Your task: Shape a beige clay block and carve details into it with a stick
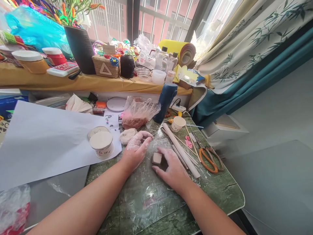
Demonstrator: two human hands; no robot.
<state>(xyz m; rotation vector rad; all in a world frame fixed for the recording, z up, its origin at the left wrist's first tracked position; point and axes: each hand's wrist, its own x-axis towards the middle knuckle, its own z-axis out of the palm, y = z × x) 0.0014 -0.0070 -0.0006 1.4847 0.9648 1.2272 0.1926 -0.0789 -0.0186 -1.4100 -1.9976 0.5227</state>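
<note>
The person's right hand curves around a small pale block near the middle of the frame, thumb and forefinger on opposite sides; from where I stand I cannot tell whether they touch it. The block sits on a clear plastic sheet over the green desk. Just left and above, the powdery left hand is cupped and empty, thumb apart from fingers, beside a soft white lump. To handle the block well, I'd judge, use light, even pressure on opposite faces, with dusted fingertips, so its edges stay crisp. Right of centre lie a long pale rod and orange-handled scissors; a paper cup stands centre-left.
</note>
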